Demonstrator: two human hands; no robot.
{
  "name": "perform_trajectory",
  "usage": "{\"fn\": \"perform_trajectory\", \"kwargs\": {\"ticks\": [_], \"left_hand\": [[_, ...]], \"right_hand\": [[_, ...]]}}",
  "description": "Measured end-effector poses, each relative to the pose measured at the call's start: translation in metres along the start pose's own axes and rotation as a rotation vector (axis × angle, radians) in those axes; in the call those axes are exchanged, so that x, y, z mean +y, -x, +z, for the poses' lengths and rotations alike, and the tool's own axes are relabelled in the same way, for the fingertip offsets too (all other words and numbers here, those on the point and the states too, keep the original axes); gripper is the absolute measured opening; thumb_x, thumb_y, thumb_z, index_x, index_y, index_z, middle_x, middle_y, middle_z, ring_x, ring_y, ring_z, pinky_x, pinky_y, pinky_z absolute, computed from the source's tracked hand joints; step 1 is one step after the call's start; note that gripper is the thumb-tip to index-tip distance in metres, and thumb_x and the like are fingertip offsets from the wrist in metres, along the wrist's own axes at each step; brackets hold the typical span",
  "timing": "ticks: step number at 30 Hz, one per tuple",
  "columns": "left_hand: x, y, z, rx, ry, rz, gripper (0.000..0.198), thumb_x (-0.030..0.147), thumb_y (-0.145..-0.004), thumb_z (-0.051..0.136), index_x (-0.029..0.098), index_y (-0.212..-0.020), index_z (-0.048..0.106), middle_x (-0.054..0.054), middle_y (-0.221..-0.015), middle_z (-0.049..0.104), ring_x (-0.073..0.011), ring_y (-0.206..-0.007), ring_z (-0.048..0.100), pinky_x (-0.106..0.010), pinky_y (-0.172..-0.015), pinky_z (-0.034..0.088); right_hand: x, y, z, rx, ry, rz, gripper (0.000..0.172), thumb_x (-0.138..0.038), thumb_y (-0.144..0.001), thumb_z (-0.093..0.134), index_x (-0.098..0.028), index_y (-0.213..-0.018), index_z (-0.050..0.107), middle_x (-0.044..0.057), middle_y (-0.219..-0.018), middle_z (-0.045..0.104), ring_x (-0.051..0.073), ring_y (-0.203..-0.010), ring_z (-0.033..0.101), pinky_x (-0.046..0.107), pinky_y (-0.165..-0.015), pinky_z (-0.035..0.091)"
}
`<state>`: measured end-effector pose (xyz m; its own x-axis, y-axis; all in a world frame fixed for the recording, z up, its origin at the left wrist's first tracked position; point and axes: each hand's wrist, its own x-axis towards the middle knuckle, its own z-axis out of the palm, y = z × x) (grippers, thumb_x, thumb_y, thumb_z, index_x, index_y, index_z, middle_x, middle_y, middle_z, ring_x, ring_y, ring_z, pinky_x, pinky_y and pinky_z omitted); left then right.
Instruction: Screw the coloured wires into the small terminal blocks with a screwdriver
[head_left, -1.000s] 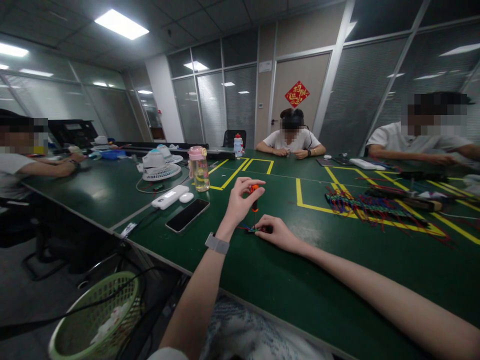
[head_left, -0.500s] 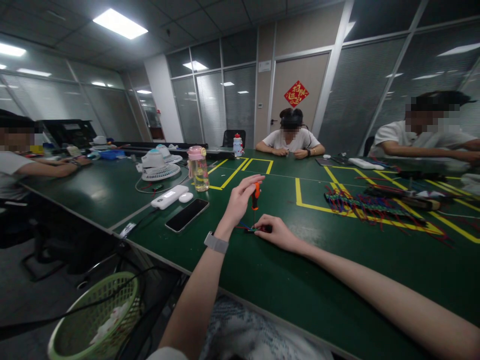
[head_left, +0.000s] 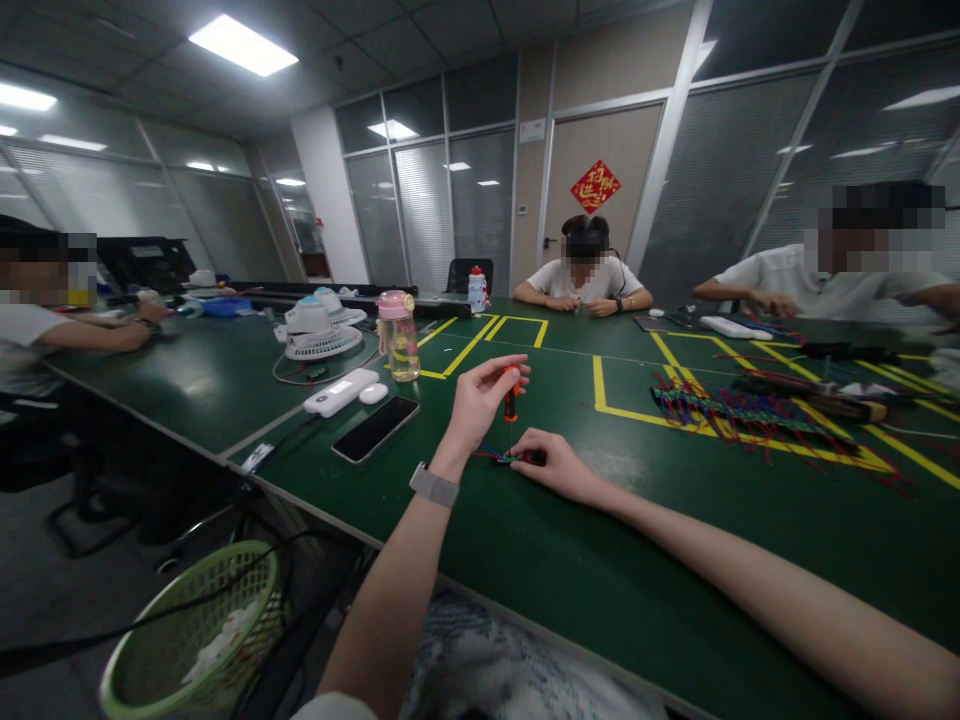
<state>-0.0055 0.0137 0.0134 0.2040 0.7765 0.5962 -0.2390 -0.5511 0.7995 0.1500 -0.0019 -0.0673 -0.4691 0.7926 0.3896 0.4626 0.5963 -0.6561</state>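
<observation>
My left hand (head_left: 478, 406) pinches the orange handle of a small screwdriver (head_left: 511, 400), held upright with its tip down on a small dark connector with coloured wires (head_left: 504, 459). My right hand (head_left: 556, 465) rests on the green table (head_left: 570, 570) and presses that connector down with closed fingertips. A grey watch (head_left: 433, 486) sits on my left wrist.
A black phone (head_left: 375, 429), a white remote-like device (head_left: 340, 392), a pink-lidded bottle (head_left: 397, 336) and white fans (head_left: 319, 328) lie to the left. A pile of coloured wires (head_left: 742, 415) lies to the right. Three other people sit around the table. A green basket (head_left: 191, 635) stands on the floor.
My left fingers opened off the screwdriver handle half a second ago, then closed on it again. The right hand and connector stayed put.
</observation>
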Motion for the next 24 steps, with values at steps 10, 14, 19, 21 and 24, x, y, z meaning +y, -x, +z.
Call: {"fn": "perform_trajectory", "kwargs": {"ticks": [10,14,19,21,24], "left_hand": [[0.0003,0.0002,0.0000,-0.075,0.032,-0.025,0.035,0.034,-0.084,0.054,0.019,-0.115,0.061,-0.009,-0.108,0.064,-0.0185,-0.093,0.062,-0.032,-0.078,0.051],[-0.0001,0.0007,0.0001,-0.003,-0.153,0.057,0.026,0.032,-0.076,0.066,0.019,-0.098,0.069,-0.005,-0.096,0.063,-0.0144,-0.084,0.060,-0.026,-0.074,0.050],[0.0011,-0.0002,0.0009,-0.053,-0.045,0.008,0.030,0.033,-0.087,0.049,0.022,-0.113,0.062,-0.008,-0.119,0.057,-0.0191,-0.102,0.059,-0.031,-0.082,0.051],[0.0013,0.0003,0.0019,-0.074,0.023,-0.026,0.033,0.033,-0.088,0.049,0.020,-0.117,0.059,-0.009,-0.115,0.060,-0.0187,-0.096,0.061,-0.033,-0.079,0.053],[0.0013,0.0014,0.0026,-0.039,-0.072,-0.001,0.033,0.032,-0.081,0.059,0.018,-0.111,0.061,-0.006,-0.098,0.063,-0.0147,-0.081,0.062,-0.029,-0.072,0.053]], "right_hand": [[-0.0005,0.0001,-0.0005,0.000,0.011,0.005,0.013,-0.020,-0.077,0.063,-0.016,-0.087,0.071,0.004,-0.082,0.060,0.012,-0.068,0.054,0.026,-0.064,0.045],[0.0007,0.0001,-0.0001,0.005,0.011,-0.002,0.013,-0.022,-0.077,0.064,-0.017,-0.086,0.071,0.003,-0.081,0.059,0.012,-0.067,0.054,0.026,-0.063,0.045],[0.0004,0.0002,-0.0004,0.002,0.003,-0.003,0.013,-0.022,-0.077,0.064,-0.016,-0.087,0.071,0.003,-0.081,0.059,0.012,-0.067,0.054,0.026,-0.063,0.045],[0.0006,0.0000,-0.0002,-0.001,0.004,0.002,0.014,-0.022,-0.077,0.064,-0.016,-0.087,0.071,0.004,-0.082,0.059,0.012,-0.067,0.054,0.026,-0.063,0.045],[0.0018,-0.0004,0.0007,0.001,0.003,0.002,0.013,-0.021,-0.077,0.064,-0.016,-0.087,0.071,0.003,-0.081,0.059,0.012,-0.067,0.054,0.026,-0.063,0.045]]}}
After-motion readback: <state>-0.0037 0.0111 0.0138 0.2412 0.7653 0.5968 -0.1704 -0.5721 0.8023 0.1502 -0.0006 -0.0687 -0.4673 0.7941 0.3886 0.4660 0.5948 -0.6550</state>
